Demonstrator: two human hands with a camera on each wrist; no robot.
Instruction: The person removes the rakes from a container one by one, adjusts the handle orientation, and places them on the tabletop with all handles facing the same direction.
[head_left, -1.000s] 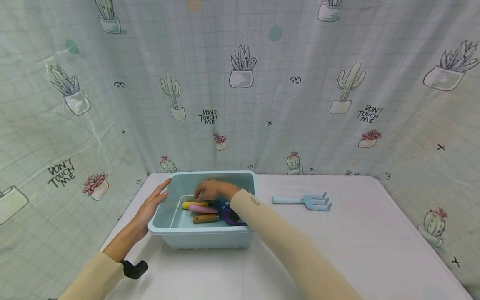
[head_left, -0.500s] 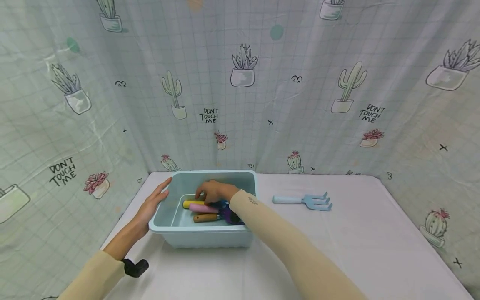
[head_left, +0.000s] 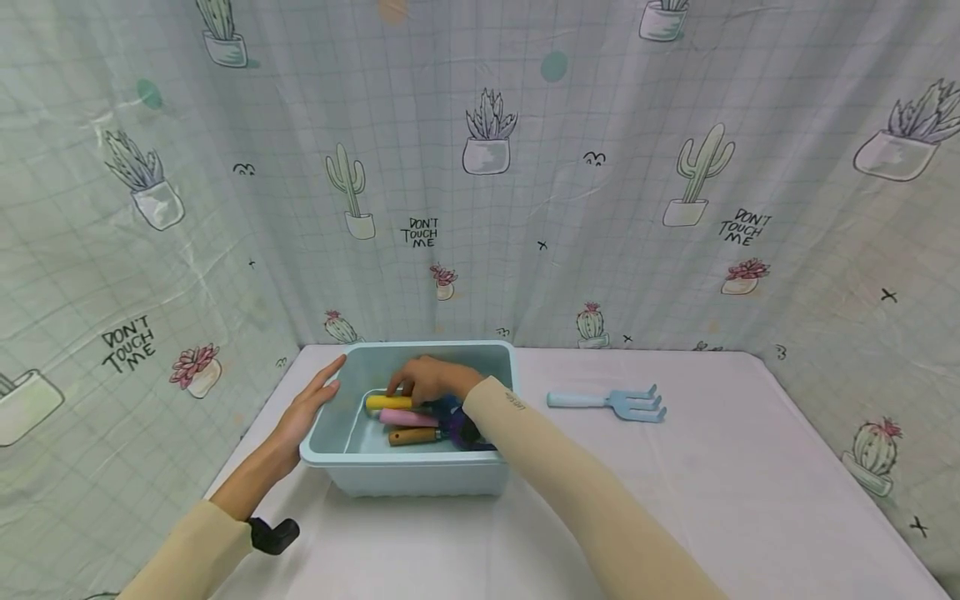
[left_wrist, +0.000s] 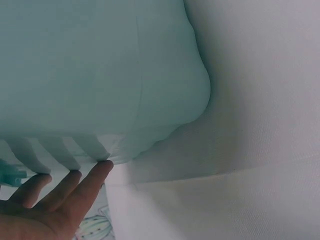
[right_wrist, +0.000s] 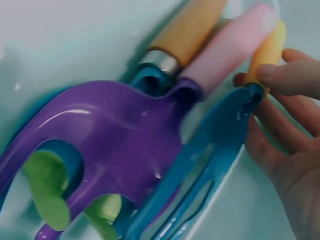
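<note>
Inside a pale blue plastic bin (head_left: 405, 481), my right hand (head_left: 429, 379) pinches a garden hand fork by its yellow handle (head_left: 384, 402). In the right wrist view the thumb lies on that handle, and the fork's slotted blue head (right_wrist: 225, 120) runs down from it. Beside it lie a purple hand rake (right_wrist: 125, 135) with a pink handle (head_left: 405, 417) and a tool with a wooden handle (head_left: 414, 436), its head mostly covered. My left hand (head_left: 296, 418) rests against the bin's left side, fingers straight.
A light blue hand rake (head_left: 603, 402) lies on the white table (head_left: 675, 500), right of the bin. Green curved pieces (right_wrist: 47, 185) show beneath the purple rake. A cactus-print curtain (head_left: 420, 175) hangs behind the table and along both sides.
My right hand has settled onto the yellow handle, which has shifted slightly toward the back of the bin. My left hand stays against the bin.
</note>
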